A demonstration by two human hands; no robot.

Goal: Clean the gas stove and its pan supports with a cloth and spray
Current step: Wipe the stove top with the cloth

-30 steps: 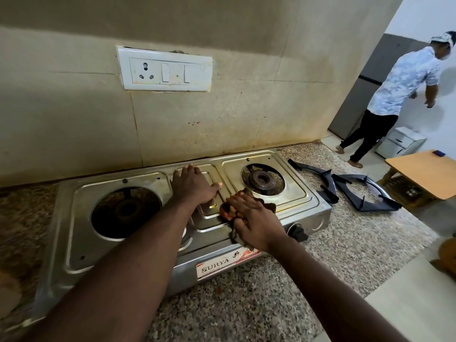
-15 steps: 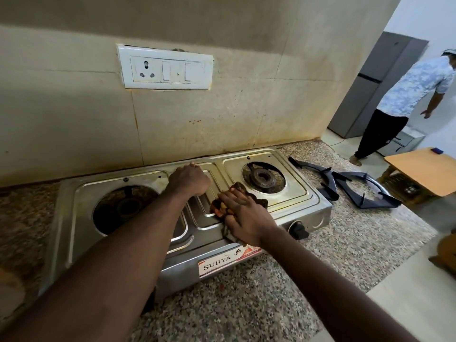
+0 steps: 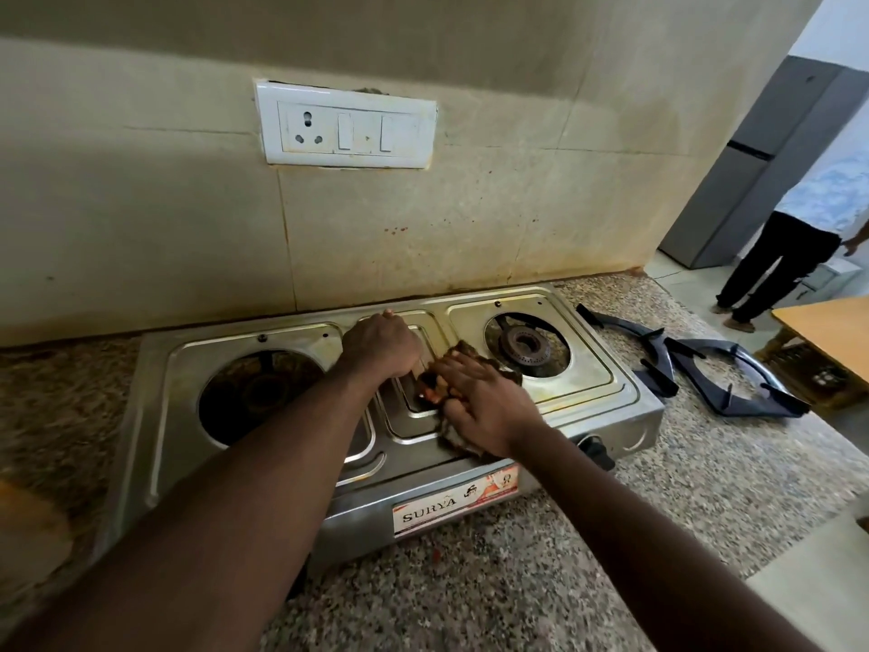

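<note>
A steel two-burner gas stove stands on the granite counter against the tiled wall. My right hand presses a dark brown cloth onto the stove's middle panel, between the two burners. My left hand rests as a loose fist on the same panel, just left of the cloth and touching the right hand's fingertips. Both pan supports lie off the stove, on the counter to its right. No spray bottle is in view.
The right burner is bare; the left burner opening is dark. A black knob sticks out at the stove's front. A switch plate is on the wall. A person stands by a grey fridge, near a wooden table.
My right hand has slid the cloth away from the front edge toward the back of the middle panel. My left hand has curled from flat into a fist. The person moved right.
</note>
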